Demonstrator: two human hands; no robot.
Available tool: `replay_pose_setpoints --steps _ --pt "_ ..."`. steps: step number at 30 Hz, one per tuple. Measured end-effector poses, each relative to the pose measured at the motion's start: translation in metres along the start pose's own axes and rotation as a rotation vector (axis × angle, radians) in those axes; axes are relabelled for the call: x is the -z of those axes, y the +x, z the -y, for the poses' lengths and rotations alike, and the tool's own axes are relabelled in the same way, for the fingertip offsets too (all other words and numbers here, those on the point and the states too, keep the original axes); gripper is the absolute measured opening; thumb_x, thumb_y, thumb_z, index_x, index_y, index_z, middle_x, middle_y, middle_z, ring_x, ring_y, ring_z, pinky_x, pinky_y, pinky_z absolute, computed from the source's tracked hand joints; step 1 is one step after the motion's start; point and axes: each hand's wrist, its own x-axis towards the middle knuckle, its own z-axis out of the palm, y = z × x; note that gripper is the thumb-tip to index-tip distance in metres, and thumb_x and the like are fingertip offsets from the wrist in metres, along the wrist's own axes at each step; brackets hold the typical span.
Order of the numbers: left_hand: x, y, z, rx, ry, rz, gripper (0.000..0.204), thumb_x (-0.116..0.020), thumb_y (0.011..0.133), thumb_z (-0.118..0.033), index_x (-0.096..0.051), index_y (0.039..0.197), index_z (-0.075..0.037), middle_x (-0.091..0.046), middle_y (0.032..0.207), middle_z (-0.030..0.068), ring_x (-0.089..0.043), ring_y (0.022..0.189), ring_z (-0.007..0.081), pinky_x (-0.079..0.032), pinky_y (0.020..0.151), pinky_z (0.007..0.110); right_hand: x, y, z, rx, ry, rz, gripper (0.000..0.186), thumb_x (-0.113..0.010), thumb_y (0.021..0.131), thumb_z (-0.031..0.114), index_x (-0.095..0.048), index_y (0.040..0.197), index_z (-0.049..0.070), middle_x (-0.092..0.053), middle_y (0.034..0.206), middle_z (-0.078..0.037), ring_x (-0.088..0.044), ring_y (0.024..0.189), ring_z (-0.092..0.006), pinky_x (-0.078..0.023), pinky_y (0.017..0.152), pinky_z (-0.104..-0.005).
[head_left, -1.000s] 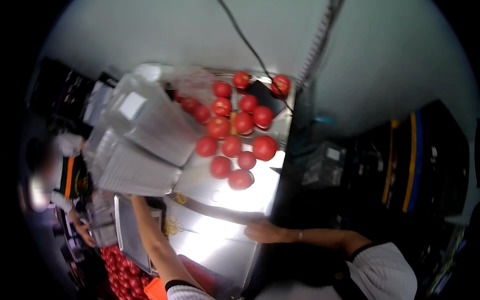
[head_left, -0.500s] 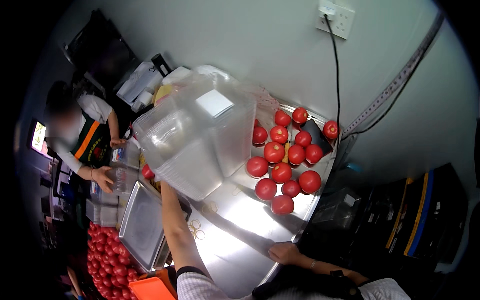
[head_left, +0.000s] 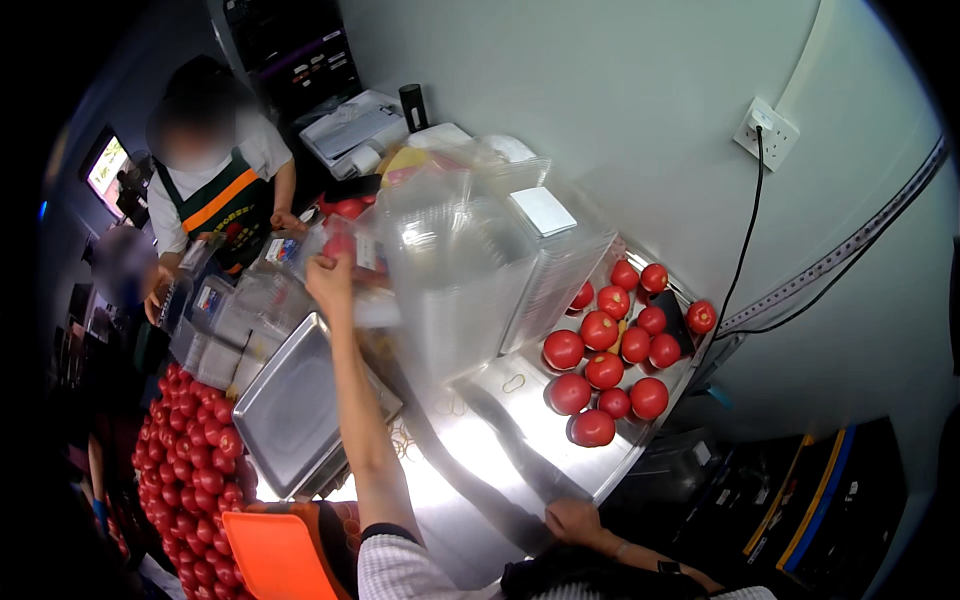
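Observation:
My left hand [head_left: 328, 275] reaches up-left, fingers closed on a clear plastic container of red fruit [head_left: 355, 248]. It is beside tall nested stacks of clear containers [head_left: 455, 300]. My right hand [head_left: 570, 520] is curled at the front edge of the steel table [head_left: 610, 465]; whether it holds anything is unclear. Several tomatoes [head_left: 603, 370] lie on the table's right part, beside a dark flat object [head_left: 672, 315]. Yellow rubber bands [head_left: 514, 383] lie near the stacks. An empty metal tray [head_left: 285, 400] is left of my left forearm.
A co-worker in an apron [head_left: 225, 200] handles clear packs [head_left: 210, 300]; another person [head_left: 125, 270] is behind. A tomato heap [head_left: 185, 470] and orange plastic tray [head_left: 270, 555] are at lower left. A socket with cable [head_left: 765, 135] is on the wall; dark crates [head_left: 840, 500] stand right.
My left hand has moved up from under the stacks' front edge and now shows on the fruit container. My view has swung leftward, bringing more of the co-worker and a second person in.

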Motion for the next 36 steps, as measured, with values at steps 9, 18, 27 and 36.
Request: replay_pose_setpoints --steps 9,18,27,36 --pt "0.19 -0.032 0.015 0.54 -1.121 0.155 0.021 -0.069 0.083 -0.016 -0.061 0.094 0.0 -0.066 0.084 0.007 -0.065 0.071 0.0187 -0.056 0.061 0.035 0.0 0.001 0.008 -0.097 0.14 0.015 0.015 -0.064 0.079 0.02 -0.058 0.07 0.009 -0.058 0.061 -0.008 -0.059 0.056 -0.0277 -0.046 0.049 -0.0375" --pt "0.26 -0.18 -0.032 0.861 -1.307 0.251 0.033 -0.062 0.088 -0.02 -0.055 0.113 -0.001 -0.063 0.108 0.0108 -0.06 0.1 0.0257 -0.05 0.085 0.049 0.096 0.134 0.078 -0.114 1.571 0.252 0.081 -0.06 0.089 0.031 -0.01 0.147 0.005 -0.04 0.137 -0.016 -0.047 0.122 -0.0269 -0.046 0.093 -0.0372" --pt "0.261 -0.283 -0.135 0.829 -1.155 0.758 0.067 -0.062 0.084 -0.014 -0.023 0.139 -0.013 -0.045 0.13 0.0177 -0.051 0.116 0.0307 -0.051 0.09 0.047 0.148 0.131 0.046 -0.295 1.431 0.134 0.074 -0.063 0.086 0.021 -0.023 0.144 0.0 -0.043 0.134 -0.013 -0.044 0.122 -0.0196 -0.035 0.102 -0.0319" --pt "0.257 -0.322 -0.138 0.967 -1.058 1.426 0.065 -0.061 0.084 -0.024 -0.032 0.136 0.001 -0.047 0.127 0.0197 -0.056 0.109 0.0331 -0.054 0.083 0.05 0.231 0.142 0.01 -0.218 0.966 0.615 0.073 -0.07 0.082 0.03 -0.037 0.139 -0.002 -0.05 0.13 -0.014 -0.048 0.119 -0.019 -0.038 0.098 -0.0269"
